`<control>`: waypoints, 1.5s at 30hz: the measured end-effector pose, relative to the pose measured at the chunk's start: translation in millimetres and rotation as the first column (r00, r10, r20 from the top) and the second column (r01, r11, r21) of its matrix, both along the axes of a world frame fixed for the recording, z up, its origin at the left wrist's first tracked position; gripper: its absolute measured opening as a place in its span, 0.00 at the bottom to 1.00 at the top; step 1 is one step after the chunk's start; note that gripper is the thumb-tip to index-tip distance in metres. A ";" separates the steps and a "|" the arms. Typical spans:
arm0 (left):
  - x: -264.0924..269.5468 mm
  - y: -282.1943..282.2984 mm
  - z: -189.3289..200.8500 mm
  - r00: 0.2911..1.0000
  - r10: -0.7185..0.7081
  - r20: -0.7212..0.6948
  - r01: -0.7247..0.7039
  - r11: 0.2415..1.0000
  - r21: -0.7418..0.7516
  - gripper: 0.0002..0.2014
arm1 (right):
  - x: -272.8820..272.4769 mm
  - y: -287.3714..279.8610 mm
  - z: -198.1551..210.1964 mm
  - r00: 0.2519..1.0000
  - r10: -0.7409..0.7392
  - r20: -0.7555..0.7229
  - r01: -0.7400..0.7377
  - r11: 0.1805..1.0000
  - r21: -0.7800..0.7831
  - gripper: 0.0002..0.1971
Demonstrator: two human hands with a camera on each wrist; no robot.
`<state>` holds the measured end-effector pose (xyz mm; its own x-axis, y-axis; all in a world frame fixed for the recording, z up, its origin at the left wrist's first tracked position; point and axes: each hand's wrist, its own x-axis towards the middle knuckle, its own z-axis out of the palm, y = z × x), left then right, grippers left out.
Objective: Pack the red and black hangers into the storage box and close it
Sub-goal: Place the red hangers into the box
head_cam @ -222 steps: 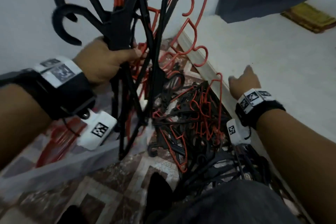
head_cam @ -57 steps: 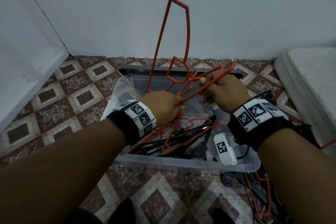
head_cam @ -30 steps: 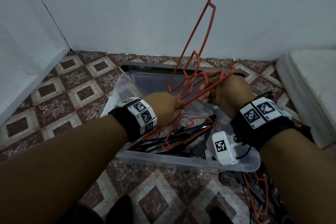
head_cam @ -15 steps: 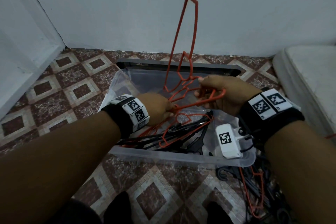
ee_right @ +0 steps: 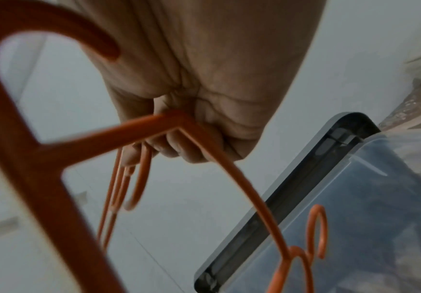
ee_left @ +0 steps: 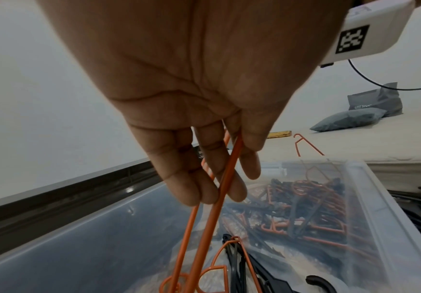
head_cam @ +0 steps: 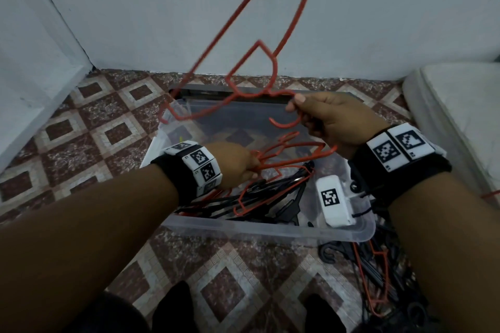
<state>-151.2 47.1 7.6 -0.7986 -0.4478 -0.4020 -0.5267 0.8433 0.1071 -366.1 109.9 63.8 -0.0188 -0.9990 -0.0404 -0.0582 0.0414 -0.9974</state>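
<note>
**Raised hanger swings over, hook end now in right hand**

Since half a second ago the raised red hanger [head_cam: 273, 43] has tipped from near-upright to a slant toward the upper right, its top now cut off by the head frame; the right hand [head_cam: 335, 121] has shifted up and sits over the far rim of the storage box [head_cam: 270, 232].

Room: box is open, clear-walled, on the tiled floor [head_cam: 81, 143]. Far edge sits close to the wall [head_cam: 162, 8], with a dark lid [head_cam: 243, 89] standing behind it. A mattress edge [head_cam: 446, 105] closes off the right side. Left side of the floor is free. Far half of the box interior is bare; near half holds a pile of red and black hangers [head_cam: 270, 197].

Hands: right hand is fisted around the raised hanger near its hook, thumb on top. Left hand [head_cam: 235, 165] is lower, inside the box, fingers [ee_left: 191, 178] lightly pinching thin red hanger bars [ee_left: 211, 218]; fingers point down.

Hard to read: raised hanger is motion-blurred. More loose hangers [head_cam: 378, 278] lie on the floor outside the near right corner, partly hidden by the right forearm. How many hangers the left hand holds is unclear, probably two.
</note>
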 end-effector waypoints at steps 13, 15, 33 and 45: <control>43.5 -39.1 36.0 0.827 0.434 -0.358 -0.486 0.871 -0.067 0.12 | -26.5 -10.9 -4.6 0.918 -0.395 0.037 0.397 0.913 -0.093 0.09; 50.3 -41.7 40.2 0.767 0.458 -0.450 -0.518 0.855 -0.011 0.10 | -27.5 -12.5 -8.7 0.902 -0.427 -0.068 0.420 0.902 -0.097 0.06; 3.8 -2.4 40.6 0.900 0.203 -0.386 -0.243 0.968 -0.059 0.12 | 20.5 -3.0 25.3 0.901 -0.351 0.255 0.317 0.934 0.167 0.33; 5.4 -7.4 21.4 0.896 0.291 -0.336 -0.223 0.948 0.225 0.15 | 3.4 2.5 28.1 0.920 -0.361 0.150 0.345 0.931 0.123 0.14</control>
<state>-145.9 39.7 29.0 -0.7699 -0.6058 -0.2006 -0.6192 0.6331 0.4646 -362.7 112.4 91.9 -0.3545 -0.9203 -0.1652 0.1441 0.1208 -0.9822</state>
